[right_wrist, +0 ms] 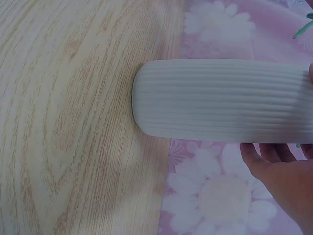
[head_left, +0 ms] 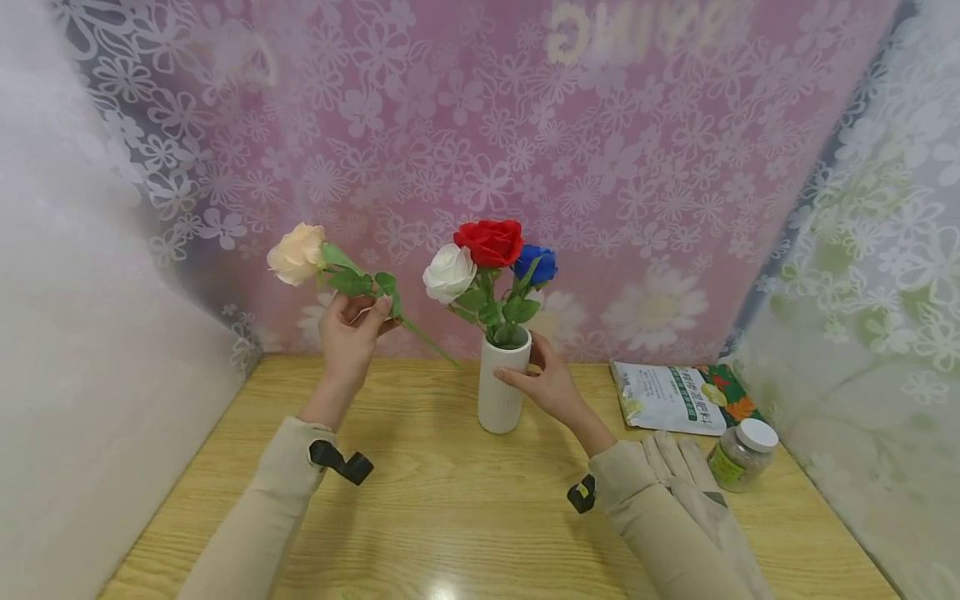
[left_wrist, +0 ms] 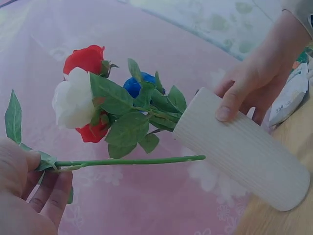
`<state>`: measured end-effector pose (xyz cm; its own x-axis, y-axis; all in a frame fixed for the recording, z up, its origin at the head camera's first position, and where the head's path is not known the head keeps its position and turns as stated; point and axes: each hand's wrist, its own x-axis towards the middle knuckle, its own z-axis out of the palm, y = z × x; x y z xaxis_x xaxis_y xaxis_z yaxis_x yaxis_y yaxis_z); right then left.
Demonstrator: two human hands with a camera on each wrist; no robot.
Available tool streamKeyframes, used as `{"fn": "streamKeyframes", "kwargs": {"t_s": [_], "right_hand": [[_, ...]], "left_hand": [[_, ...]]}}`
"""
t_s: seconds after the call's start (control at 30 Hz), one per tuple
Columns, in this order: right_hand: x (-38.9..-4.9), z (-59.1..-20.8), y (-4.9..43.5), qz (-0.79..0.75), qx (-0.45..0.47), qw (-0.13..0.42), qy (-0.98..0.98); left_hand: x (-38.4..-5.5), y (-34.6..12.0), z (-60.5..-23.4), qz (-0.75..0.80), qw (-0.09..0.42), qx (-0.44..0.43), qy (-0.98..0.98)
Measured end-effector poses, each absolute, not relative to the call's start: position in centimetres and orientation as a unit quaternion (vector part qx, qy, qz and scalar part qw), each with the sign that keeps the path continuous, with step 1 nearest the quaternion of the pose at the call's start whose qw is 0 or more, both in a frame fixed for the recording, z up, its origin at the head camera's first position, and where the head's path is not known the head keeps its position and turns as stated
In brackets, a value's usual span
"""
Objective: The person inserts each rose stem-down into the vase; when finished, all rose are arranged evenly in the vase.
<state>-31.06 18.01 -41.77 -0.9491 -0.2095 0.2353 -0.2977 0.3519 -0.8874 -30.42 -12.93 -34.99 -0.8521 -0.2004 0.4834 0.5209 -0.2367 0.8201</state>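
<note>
My left hand [head_left: 351, 333] pinches the green stem of a peach artificial rose [head_left: 297, 253], held in the air left of the vase. The rose's bare stem end [left_wrist: 186, 159] points toward the vase's rim, apart from it. My right hand [head_left: 551, 385] grips the ribbed white vase [head_left: 501, 400] near its top, thumb on the front and fingers behind. In the vase stand a white rose [head_left: 450, 273], a red rose [head_left: 491, 242] and a blue rose [head_left: 536, 264] with green leaves. The right wrist view shows the vase's base [right_wrist: 146, 100] on the wooden table.
At the table's [head_left: 435, 508] right lie a white and green printed bag [head_left: 671, 398], a jar with a white lid [head_left: 742, 454] and pale gloves [head_left: 693, 479], partly under the right sleeve. A pink flowered sheet [head_left: 420, 150] hangs behind, with pale sheets at both sides.
</note>
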Motion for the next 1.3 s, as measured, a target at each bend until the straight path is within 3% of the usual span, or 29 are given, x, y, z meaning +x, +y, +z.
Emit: {"fn": "streamKeyframes", "kwargs": {"t_s": [0.63,1.3], "right_hand": [[-31.5,-42.7,18.2,0.535,0.152,0.056,-0.829],[-31.3,-42.4,18.1,0.533,0.145,0.052,-0.832]], "left_hand": [[-30.6,-12.1,-32.9,-0.81,0.257,-0.106,-0.517],[-30.9,-10.4,-32.1,-0.826,0.243,-0.084,-0.502]]}}
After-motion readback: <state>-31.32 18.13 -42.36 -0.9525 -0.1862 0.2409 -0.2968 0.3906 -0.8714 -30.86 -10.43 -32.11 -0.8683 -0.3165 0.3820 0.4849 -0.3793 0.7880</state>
